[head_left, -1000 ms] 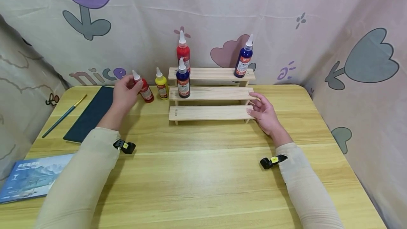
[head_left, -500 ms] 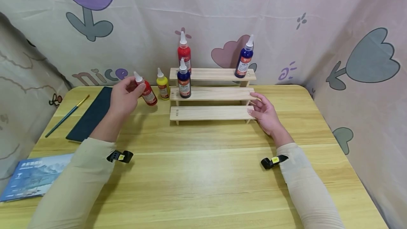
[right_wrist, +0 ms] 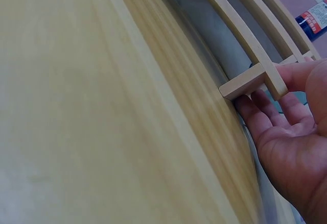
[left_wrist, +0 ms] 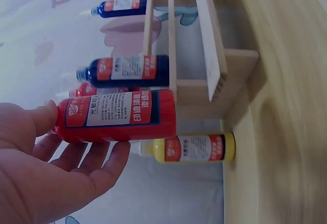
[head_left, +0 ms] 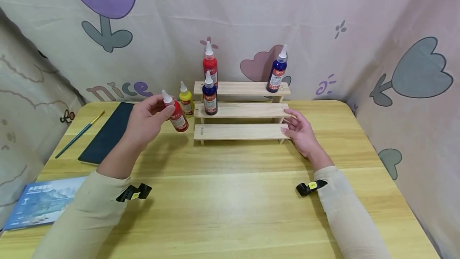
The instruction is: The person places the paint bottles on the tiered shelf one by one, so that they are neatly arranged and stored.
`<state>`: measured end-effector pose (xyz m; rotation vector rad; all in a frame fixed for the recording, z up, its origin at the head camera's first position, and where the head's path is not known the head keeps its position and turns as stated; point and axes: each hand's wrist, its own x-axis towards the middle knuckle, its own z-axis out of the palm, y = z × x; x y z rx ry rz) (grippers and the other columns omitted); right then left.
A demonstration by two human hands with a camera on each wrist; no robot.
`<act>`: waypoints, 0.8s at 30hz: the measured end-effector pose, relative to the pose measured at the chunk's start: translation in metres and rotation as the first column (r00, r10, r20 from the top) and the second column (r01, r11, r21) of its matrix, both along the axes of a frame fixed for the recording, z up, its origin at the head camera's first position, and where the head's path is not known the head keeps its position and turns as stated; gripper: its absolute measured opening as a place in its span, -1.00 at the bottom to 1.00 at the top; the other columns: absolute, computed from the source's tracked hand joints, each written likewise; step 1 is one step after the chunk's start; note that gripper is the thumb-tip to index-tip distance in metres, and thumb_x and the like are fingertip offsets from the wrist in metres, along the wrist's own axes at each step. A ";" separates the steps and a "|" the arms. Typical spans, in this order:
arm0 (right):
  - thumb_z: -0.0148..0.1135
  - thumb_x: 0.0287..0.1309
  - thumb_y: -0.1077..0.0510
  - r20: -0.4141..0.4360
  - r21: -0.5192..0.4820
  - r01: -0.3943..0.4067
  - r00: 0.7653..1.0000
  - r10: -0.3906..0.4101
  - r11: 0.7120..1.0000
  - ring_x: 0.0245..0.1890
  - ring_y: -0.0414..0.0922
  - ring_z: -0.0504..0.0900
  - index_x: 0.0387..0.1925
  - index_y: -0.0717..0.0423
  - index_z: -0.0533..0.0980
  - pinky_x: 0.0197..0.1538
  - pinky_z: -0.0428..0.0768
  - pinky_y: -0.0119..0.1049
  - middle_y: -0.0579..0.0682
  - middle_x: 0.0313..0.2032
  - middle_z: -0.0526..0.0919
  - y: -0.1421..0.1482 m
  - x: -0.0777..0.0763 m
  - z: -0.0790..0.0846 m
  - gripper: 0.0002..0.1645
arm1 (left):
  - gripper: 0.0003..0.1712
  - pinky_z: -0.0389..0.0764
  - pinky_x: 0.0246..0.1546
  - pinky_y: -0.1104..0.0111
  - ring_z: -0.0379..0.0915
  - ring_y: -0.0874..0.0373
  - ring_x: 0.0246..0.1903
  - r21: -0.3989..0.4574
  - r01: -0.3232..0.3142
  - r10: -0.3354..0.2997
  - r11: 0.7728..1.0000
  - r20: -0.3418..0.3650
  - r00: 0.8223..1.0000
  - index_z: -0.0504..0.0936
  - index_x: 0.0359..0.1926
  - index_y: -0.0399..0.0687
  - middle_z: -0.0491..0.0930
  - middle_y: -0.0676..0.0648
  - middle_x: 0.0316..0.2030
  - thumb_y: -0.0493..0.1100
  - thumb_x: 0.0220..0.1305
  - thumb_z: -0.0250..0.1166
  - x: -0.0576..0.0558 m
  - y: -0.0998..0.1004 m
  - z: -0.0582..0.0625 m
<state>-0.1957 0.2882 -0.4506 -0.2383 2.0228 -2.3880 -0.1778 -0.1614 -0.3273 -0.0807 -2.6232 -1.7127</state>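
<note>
My left hand (head_left: pixel 145 122) grips a red bottle (head_left: pixel 178 117) with a white nozzle near its top, fingers and thumb round it; the bottle hangs tilted over the table, left of a three-step wooden rack (head_left: pixel 240 132). Behind it a yellow bottle (head_left: pixel 186 102) stands on the table. My right hand (head_left: pixel 302 134) holds the rack's right end, thumb at the lowest step and fingers behind the side support (right_wrist: pixel 244 81). On the top step are another red bottle (head_left: pixel 210 66) at left and a blue bottle (head_left: pixel 276 75) at right. A second blue bottle (left_wrist: pixel 127 70) stands at the middle step's left end.
To the left lie a dark flat booklet (head_left: pixel 108 133), a paintbrush (head_left: pixel 80 134) and a blue picture book (head_left: pixel 44 202). A printed curtain (head_left: pixel 230 19) hangs right behind the rack and along both sides of the table (head_left: pixel 230 203).
My left hand has lifted the red bottle from beside the yellow one and brought it right and toward me. The right hand keeps its place on the rack.
</note>
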 end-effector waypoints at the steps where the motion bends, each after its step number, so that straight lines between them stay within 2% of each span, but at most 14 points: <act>1: 0.05 0.07 0.73 0.000 -0.001 0.000 1.000 0.000 1.000 0.27 0.32 0.33 0.36 0.08 0.36 0.06 0.60 -0.22 0.24 0.23 0.44 0.000 0.001 -0.001 -0.12 | -0.51 0.52 0.14 0.11 0.39 -0.03 0.14 0.000 0.011 -0.011 1.000 0.002 1.000 0.48 0.32 -0.11 0.48 -0.16 0.16 -0.08 0.45 0.23 0.002 0.002 0.001; 6: 0.05 0.07 0.73 -0.001 -0.006 -0.005 1.000 0.005 1.000 0.28 0.30 0.34 0.37 0.07 0.36 0.07 0.60 -0.22 0.15 0.21 0.49 0.000 0.002 -0.003 -0.12 | -0.51 0.47 0.16 0.00 0.36 -0.06 0.19 -0.012 0.067 -0.066 0.998 0.006 0.998 0.49 0.32 -0.09 0.50 -0.15 0.17 -0.08 0.44 0.25 0.012 0.014 0.010; 11: 0.05 0.08 0.72 -0.010 -0.002 -0.007 1.000 0.007 1.000 0.28 0.31 0.33 0.37 0.08 0.35 0.07 0.60 -0.22 0.12 0.20 0.50 0.001 0.001 -0.003 -0.13 | -0.57 0.48 0.15 0.02 0.38 -0.03 0.15 0.005 0.143 -0.143 0.990 -0.016 0.990 0.53 0.27 -0.09 0.52 -0.12 0.11 -0.11 0.45 0.24 0.015 0.032 0.016; 18: 0.05 0.10 0.71 -0.010 0.001 -0.006 1.000 0.006 1.000 0.29 0.32 0.32 0.36 0.09 0.36 0.06 0.60 -0.22 0.13 0.20 0.50 0.000 0.001 -0.003 -0.15 | -0.64 0.55 0.05 0.09 0.44 0.01 0.02 0.071 0.255 -0.249 0.964 -0.080 0.965 0.58 0.21 -0.07 0.56 -0.07 0.04 -0.19 0.43 0.27 0.011 0.069 0.024; 24: 0.05 0.11 0.71 -0.014 0.009 -0.014 1.000 0.014 1.000 0.29 0.33 0.31 0.37 0.08 0.35 0.06 0.60 -0.23 0.17 0.23 0.47 0.001 0.001 -0.004 -0.15 | -0.64 0.55 0.03 0.12 0.47 0.06 -0.01 0.099 0.316 -0.303 0.944 -0.127 0.945 0.60 0.19 -0.06 0.58 -0.03 -0.01 -0.19 0.41 0.29 0.003 0.102 0.030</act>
